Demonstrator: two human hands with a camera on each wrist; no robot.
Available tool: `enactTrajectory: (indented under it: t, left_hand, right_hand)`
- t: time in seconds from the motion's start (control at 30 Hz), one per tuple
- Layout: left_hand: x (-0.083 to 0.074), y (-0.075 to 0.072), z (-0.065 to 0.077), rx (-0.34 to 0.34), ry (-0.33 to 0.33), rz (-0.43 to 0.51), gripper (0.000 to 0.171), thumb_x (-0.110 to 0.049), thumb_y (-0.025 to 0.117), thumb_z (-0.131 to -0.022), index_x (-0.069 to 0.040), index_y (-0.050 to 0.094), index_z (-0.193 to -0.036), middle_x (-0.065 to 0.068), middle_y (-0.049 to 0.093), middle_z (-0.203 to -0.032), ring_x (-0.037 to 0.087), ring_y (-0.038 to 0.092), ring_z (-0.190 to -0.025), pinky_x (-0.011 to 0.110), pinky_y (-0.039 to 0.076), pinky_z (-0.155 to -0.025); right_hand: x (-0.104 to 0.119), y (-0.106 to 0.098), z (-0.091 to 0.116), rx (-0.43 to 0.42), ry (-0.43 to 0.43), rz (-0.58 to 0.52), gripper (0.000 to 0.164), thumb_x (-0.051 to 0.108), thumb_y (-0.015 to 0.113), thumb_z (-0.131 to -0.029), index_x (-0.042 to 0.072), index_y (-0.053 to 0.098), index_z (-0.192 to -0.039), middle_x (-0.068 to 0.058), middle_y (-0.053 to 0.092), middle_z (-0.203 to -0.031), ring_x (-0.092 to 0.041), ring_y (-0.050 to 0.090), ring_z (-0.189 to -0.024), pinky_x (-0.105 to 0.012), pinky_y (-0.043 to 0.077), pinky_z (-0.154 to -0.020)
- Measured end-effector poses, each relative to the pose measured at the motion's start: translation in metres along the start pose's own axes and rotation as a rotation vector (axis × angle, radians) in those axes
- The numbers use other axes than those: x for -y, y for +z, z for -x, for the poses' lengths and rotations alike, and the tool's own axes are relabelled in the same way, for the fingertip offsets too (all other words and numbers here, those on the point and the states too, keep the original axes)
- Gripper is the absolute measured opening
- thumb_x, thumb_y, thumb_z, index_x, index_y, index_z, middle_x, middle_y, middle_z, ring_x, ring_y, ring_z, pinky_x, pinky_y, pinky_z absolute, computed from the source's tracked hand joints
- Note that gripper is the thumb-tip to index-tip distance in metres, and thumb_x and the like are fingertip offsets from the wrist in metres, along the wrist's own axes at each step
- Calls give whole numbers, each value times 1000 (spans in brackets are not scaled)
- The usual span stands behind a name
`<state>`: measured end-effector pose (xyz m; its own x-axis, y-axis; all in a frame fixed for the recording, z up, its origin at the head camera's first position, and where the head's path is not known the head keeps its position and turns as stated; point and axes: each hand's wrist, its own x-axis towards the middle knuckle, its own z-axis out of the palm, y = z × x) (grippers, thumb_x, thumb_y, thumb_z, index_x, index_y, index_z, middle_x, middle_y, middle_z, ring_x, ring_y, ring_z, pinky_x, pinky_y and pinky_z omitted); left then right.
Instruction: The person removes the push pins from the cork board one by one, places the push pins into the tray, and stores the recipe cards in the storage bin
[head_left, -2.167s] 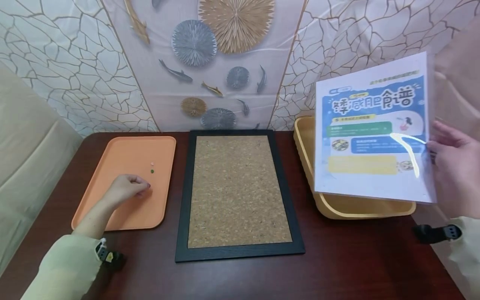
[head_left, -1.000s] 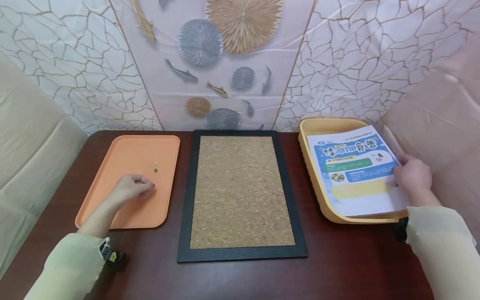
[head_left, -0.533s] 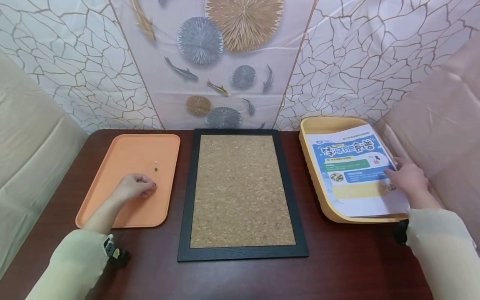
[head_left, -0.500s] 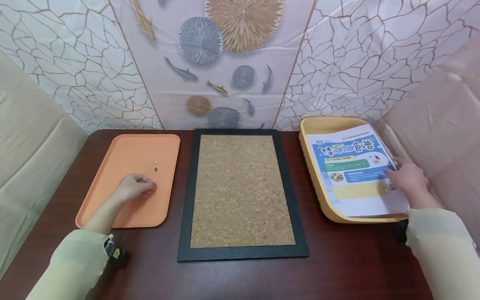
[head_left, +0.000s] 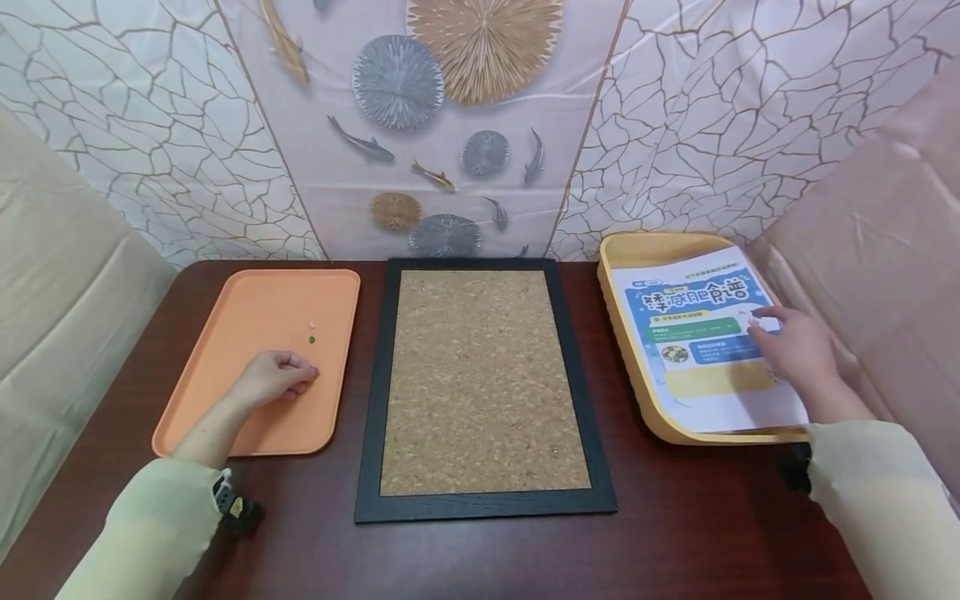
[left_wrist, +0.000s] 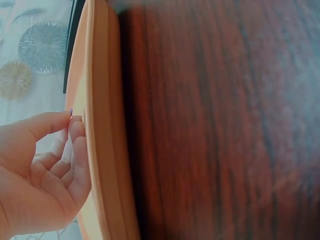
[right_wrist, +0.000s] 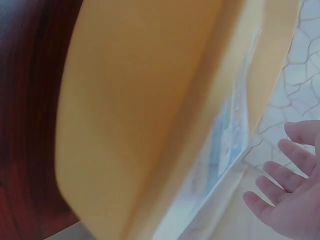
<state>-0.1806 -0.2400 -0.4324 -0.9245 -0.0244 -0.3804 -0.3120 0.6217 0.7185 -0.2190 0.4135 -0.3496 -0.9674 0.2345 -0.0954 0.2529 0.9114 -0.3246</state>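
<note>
In the head view my left hand is over the orange tray, thumb and finger pinching a tiny purplish thing, apparently a push pin. A green pin-like dot and a pale pink one lie on the tray beyond the fingertips. My right hand is over the right side of a printed sheet with blue panels and Chinese lettering, lying in a yellow basket. In the right wrist view its fingers are spread and loosely bent, holding nothing.
Between tray and basket lies a black-framed corkboard on the dark wooden table. A patterned cloth hangs behind the table's back edge. Padded pale panels rise at the sides.
My right hand lowered the sheet into the basket and let it go, then shifted left and up over it. The left hand has hardly moved over the tray, still pinching.
</note>
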Motion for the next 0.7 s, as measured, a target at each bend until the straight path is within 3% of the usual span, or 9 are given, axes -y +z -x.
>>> enactTrajectory:
  t: [0.43,0.7]
  left_hand:
    - [1,-2,-3,12,-2,-11,27,-20,56,-93,6,60,-102,-4,65,-76,6,58,-70,22,51,-65]
    - [-1,-4,-3,0,20,-6,30,-21,53,-93,6,61,-102,-3,66,-77,6,57,-70,22,51,-65]
  right_hand:
    - [18,6,5,-11,-141,-19,45,22,47,-93,-9,47,-126,-40,41,-126,-52,39,-112,-62,32,-93]
    - [25,6,7,-7,-141,-14,44,20,48,-94,-8,47,-127,-39,39,-129,-51,37,-114,-62,30,-94]
